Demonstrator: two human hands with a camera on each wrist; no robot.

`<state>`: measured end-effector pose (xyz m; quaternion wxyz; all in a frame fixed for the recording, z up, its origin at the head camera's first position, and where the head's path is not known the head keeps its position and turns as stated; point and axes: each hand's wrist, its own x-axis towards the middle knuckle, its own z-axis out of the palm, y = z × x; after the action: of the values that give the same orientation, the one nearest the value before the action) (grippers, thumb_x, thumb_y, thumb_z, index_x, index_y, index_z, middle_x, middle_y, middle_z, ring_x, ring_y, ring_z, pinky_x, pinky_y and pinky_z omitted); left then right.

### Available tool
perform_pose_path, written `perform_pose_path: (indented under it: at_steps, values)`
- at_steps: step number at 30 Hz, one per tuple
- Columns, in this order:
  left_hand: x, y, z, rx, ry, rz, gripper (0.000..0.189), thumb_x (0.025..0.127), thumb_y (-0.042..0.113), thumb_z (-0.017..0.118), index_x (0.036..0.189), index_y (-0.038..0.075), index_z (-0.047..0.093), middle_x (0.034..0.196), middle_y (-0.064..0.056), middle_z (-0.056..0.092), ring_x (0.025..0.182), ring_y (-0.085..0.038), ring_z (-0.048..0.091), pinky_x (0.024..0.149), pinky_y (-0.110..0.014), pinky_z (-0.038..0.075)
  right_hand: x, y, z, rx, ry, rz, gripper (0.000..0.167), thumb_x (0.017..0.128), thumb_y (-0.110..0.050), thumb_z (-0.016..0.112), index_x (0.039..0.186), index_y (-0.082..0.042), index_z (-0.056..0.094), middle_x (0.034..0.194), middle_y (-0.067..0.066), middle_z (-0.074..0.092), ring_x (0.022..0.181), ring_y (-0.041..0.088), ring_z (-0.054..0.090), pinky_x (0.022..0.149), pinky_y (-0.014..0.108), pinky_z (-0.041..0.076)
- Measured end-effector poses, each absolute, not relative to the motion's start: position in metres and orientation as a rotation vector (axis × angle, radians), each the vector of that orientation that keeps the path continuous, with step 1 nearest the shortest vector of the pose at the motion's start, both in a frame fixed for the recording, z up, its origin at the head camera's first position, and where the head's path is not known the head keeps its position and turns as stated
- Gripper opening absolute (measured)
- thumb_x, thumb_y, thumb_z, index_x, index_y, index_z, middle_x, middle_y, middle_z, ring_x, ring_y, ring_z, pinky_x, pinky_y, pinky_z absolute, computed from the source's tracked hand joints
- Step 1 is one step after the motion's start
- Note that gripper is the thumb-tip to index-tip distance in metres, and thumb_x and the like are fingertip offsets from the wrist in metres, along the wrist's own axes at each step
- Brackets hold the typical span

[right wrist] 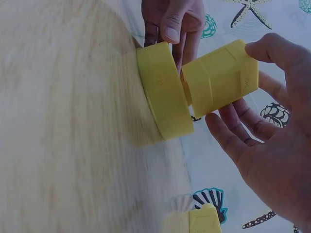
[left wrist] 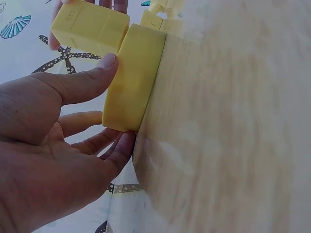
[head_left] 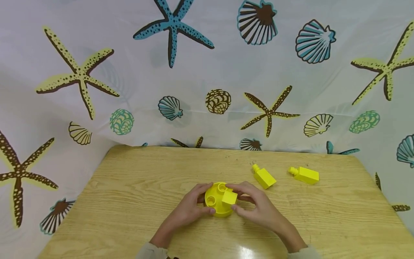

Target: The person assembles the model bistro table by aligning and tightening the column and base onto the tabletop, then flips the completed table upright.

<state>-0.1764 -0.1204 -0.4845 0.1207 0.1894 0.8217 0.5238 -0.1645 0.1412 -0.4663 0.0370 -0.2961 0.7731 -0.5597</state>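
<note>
A round yellow disc-shaped base (head_left: 217, 196) with raised round sockets rests on the wooden table. My left hand (head_left: 190, 207) grips its left side, thumb on the near rim and fingers around the far edge. My right hand (head_left: 260, 208) pinches a yellow rectangular block (head_left: 230, 198) between thumb and fingers, over the right part of the base. In the right wrist view, the block (right wrist: 223, 80) leans a little against the base (right wrist: 163, 92), with a narrow gap between them. Its lower end and the socket beneath are mostly hidden.
Two more yellow blocks with threaded necks lie on the table (head_left: 145, 180): one block (head_left: 265, 178) beyond my right hand, another block (head_left: 308, 175) farther right. A white cloth (head_left: 194, 79) printed with starfish and shells hangs behind and at the sides.
</note>
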Motion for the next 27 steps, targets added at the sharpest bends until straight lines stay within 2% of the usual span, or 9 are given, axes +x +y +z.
perform_pose_path:
  at_steps: [4,11,13,20,24,27]
  values:
    - [-0.1774,-0.1212,-0.4846,0.557,2.405,1.530,0.077,0.090,0.006,0.079,0.155,-0.003,0.039,0.148,-0.021,0.045,0.131,-0.038,0.053,0.108,-0.048,0.049,-0.1651,0.1377,-0.4670,-0.923,2.425,-1.678,0.045,0.094,-0.013,0.076,0.138,-0.012,0.065,0.122,-0.001,0.061,0.117,0.023,0.060,0.099,0.047,0.056]
    - [-0.1775,-0.1221,-0.4852,0.554,2.398,1.561,0.076,0.090,0.004,0.079,0.154,-0.004,0.039,0.148,-0.023,0.045,0.130,-0.038,0.054,0.106,-0.045,0.051,-0.1689,0.1329,-0.4673,-0.858,2.511,-1.625,0.045,0.090,-0.027,0.081,0.132,-0.017,0.067,0.119,-0.005,0.066,0.092,0.020,0.065,0.086,0.038,0.062]
    - [-0.1771,-0.1220,-0.4846,0.554,2.398,1.567,0.076,0.089,0.003,0.079,0.154,-0.005,0.040,0.148,-0.023,0.045,0.130,-0.039,0.055,0.106,-0.044,0.051,-0.1701,0.1325,-0.4667,-0.846,2.484,-1.642,0.046,0.090,-0.026,0.081,0.132,-0.015,0.067,0.121,-0.003,0.067,0.096,0.022,0.064,0.088,0.036,0.061]
    - [-0.1765,-0.1213,-0.4840,0.568,2.412,1.570,0.076,0.089,0.003,0.079,0.154,-0.005,0.040,0.146,-0.023,0.046,0.127,-0.038,0.056,0.104,-0.041,0.053,-0.1728,0.1351,-0.4648,-0.847,2.321,-1.737,0.040,0.097,-0.017,0.073,0.134,-0.008,0.065,0.136,0.009,0.065,0.126,0.024,0.061,0.101,0.036,0.055]
    - [-0.1763,-0.1215,-0.4858,0.574,2.417,1.561,0.076,0.089,0.005,0.080,0.154,-0.004,0.041,0.147,-0.022,0.047,0.127,-0.038,0.056,0.104,-0.042,0.053,-0.1730,0.1360,-0.4652,-0.871,2.311,-1.735,0.038,0.098,-0.015,0.072,0.134,-0.005,0.063,0.135,0.009,0.065,0.125,0.025,0.062,0.101,0.037,0.055]
    - [-0.1764,-0.1218,-0.4867,0.581,2.415,1.560,0.077,0.088,0.006,0.081,0.153,-0.004,0.041,0.146,-0.022,0.047,0.126,-0.038,0.057,0.104,-0.044,0.053,-0.1722,0.1358,-0.4638,-0.826,2.364,-1.723,0.036,0.096,-0.015,0.075,0.129,-0.009,0.065,0.130,0.006,0.067,0.120,0.024,0.066,0.098,0.037,0.056]
